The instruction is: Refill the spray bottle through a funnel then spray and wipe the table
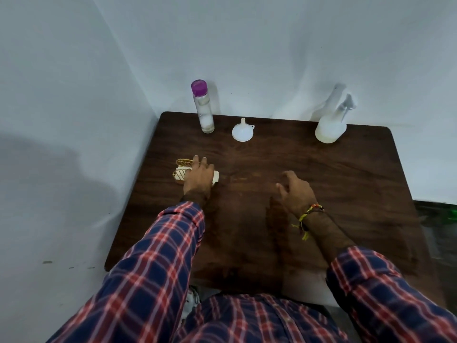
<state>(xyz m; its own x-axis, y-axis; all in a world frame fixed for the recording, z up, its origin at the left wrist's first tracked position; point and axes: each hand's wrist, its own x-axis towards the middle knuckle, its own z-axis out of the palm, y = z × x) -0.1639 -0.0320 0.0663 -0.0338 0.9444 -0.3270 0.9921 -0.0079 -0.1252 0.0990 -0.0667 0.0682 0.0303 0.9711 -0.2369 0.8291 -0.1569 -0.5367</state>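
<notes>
A translucent white spray bottle (330,127) stands at the back right of the dark wooden table (346,184). A white funnel (241,131) sits mouth down at the back middle. Left of it stands a clear bottle with a purple cap (204,107), partly filled. My left hand (199,178) rests on a gold wire holder (181,167) with white tissues (216,176) near the left edge, fingers stretched across its top. My right hand (295,191) is over the middle of the table, fingers loosely bent, holding nothing.
White walls close in the table at the back and left. The table's right edge drops to a dark floor with something green (451,214) on it. Faint wet streaks show on the wood in front of me.
</notes>
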